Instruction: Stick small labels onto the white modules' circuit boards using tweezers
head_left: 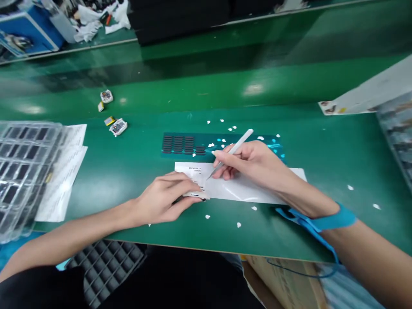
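Observation:
My left hand [165, 193] lies on the green bench, its thumb and fingers closed around a small white casing [195, 195] with a slot in its edge. Most of that casing is hidden by the fingers. In my right hand [252, 162] is a pair of white tweezers [242, 140], slanting down to the left, the tip close above a white printed sheet [257, 194]. Just behind the sheet lies a translucent blue film [209, 139] bearing rows of small black strips [178, 145]. Small white teardrop-shaped bits are scattered on the film and the bench.
Two opened small white devices [118, 127] with yellow cells rest at the back left. Stacked clear compartment trays [24, 167] and papers [69, 171] are at the left edge. A blue wrist strap [334, 219] trails its cord over the bench's front edge. Grey trays [397, 128] stand far right.

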`<state>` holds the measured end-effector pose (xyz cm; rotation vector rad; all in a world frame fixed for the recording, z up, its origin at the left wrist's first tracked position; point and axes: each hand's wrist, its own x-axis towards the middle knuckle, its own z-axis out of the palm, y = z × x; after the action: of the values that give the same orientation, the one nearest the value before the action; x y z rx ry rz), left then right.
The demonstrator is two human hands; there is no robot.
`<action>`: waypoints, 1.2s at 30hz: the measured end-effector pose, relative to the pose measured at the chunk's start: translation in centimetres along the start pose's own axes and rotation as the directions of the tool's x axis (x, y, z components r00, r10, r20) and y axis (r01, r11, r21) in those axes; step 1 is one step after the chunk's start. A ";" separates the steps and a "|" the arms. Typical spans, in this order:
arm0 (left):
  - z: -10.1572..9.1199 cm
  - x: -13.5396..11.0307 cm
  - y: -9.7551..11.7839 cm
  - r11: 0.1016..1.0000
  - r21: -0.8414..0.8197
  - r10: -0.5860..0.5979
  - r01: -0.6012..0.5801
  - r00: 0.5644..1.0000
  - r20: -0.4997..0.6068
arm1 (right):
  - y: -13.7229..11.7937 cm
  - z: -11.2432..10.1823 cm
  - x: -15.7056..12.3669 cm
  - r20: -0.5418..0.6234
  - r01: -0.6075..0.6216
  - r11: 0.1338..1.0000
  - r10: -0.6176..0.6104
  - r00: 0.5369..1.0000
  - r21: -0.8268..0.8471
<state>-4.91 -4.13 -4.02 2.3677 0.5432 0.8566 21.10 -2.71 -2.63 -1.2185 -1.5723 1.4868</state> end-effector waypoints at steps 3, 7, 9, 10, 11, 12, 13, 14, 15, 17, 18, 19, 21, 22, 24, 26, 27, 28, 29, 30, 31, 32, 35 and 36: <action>-0.3 0.0 0.2 0.995 -0.061 -0.088 0.082 0.992 -0.087 | -0.3 0.1 -0.3 -0.092 0.037 0.999 -0.038 0.995 -0.021; -0.6 0.2 -0.2 0.995 -0.054 -0.093 0.089 0.992 -0.086 | -0.2 0.6 -0.6 -0.092 0.072 0.987 -0.085 0.992 -0.144; -0.6 0.1 -0.5 0.999 -0.023 -0.048 0.047 0.999 -0.024 | 0.1 0.9 -0.6 -0.055 0.062 0.981 -0.074 0.996 -0.185; -0.5 0.1 -0.6 0.999 -0.007 -0.035 0.035 0.999 0.005 | 0.3 1.0 -0.6 -0.039 0.052 0.980 -0.061 0.997 -0.190; -0.4 0.0 -0.7 0.999 0.007 -0.032 0.032 0.999 0.026 | 0.4 1.0 -0.6 -0.027 0.043 0.981 -0.049 0.998 -0.191; -0.4 0.0 -0.8 0.999 0.016 -0.034 0.033 0.999 0.039 | 0.5 1.1 -0.6 -0.021 0.043 0.981 -0.048 0.999 -0.191; -0.3 0.0 -0.8 0.999 0.020 -0.037 0.036 0.998 0.044 | 0.6 1.1 -0.6 -0.016 0.048 0.980 -0.052 0.999 -0.191; -0.3 0.0 -0.8 0.999 0.020 -0.040 0.039 0.998 0.045 | 0.6 1.1 -0.6 -0.009 0.057 0.980 -0.060 0.998 -0.190; -0.3 0.0 -0.8 0.999 0.017 -0.041 0.040 0.998 0.046 | 0.6 1.0 -0.6 0.002 0.061 0.980 -0.061 0.998 -0.187; -0.3 0.0 -0.9 0.999 0.018 -0.039 0.038 0.998 0.045 | 0.6 0.7 -0.5 0.035 0.052 0.985 -0.047 0.998 -0.163; -0.3 0.0 -0.9 0.999 0.020 -0.038 0.037 0.998 0.045 | 0.5 0.5 -0.5 0.045 0.045 0.988 -0.039 0.998 -0.148; -0.3 0.0 -0.9 0.999 0.020 -0.036 0.035 0.998 0.043 | 0.4 0.4 -0.4 0.041 0.040 0.990 -0.035 0.999 -0.134; -0.4 0.0 -0.8 1.000 0.009 -0.029 0.029 0.999 0.026 | 0.0 0.1 -0.4 -0.014 0.058 0.991 -0.060 0.998 -0.121; -0.5 0.0 -0.7 0.999 -0.003 -0.037 0.037 0.999 0.011 | -0.2 0.0 -0.4 -0.057 0.079 0.988 -0.087 0.995 -0.129; -0.6 0.1 -0.3 0.994 -0.048 -0.095 0.094 0.995 -0.028 | -0.9 0.1 -0.6 -0.156 0.136 0.975 -0.163 0.974 -0.173; -0.7 0.2 0.2 0.969 -0.149 -0.209 0.198 0.976 -0.062 | -1.6 0.6 -1.1 -0.257 0.176 0.961 -0.229 0.939 -0.213; -0.7 0.3 0.5 0.941 -0.224 -0.275 0.254 0.959 -0.068 | -2.0 0.9 -1.4 -0.302 0.186 0.959 -0.247 0.921 -0.216; -0.7 0.4 0.8 0.902 -0.307 -0.336 0.303 0.940 -0.060 | -2.3 1.3 -1.7 -0.338 0.195 0.959 -0.257 0.905 -0.206; -0.7 0.5 1.0 0.853 -0.391 -0.388 0.345 0.921 -0.034 | -2.5 1.7 -2.1 -0.353 0.200 0.961 -0.258 0.899 -0.193; -0.7 0.6 1.2 0.799 -0.464 -0.429 0.383 0.903 0.007 | -2.6 2.1 -2.5 -0.351 0.204 0.961 -0.258 0.900 -0.185; -0.7 0.7 1.3 0.743 -0.521 -0.460 0.420 0.886 0.059 | -2.7 2.5 -2.8 -0.337 0.208 0.960 -0.262 0.904 -0.187; -0.6 0.7 1.5 0.694 -0.563 -0.474 0.448 0.873 0.110 | -2.7 2.9 -3.1 -0.314 0.209 0.959 -0.262 0.913 -0.193; -0.5 0.7 1.8 0.609 -0.622 -0.477 0.493 0.854 0.209 | -2.4 3.9 -3.7 -0.251 0.183 0.963 -0.230 0.940 -0.199; -0.5 0.7 1.9 0.597 -0.631 -0.473 0.495 0.853 0.222 | -2.3 4.1 -3.7 -0.246 0.170 0.964 -0.218 0.945 -0.204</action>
<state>-4.37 -5.03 -2.17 1.4479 0.6832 0.6085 18.28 -7.55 -0.48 -1.2629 -1.6152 1.0267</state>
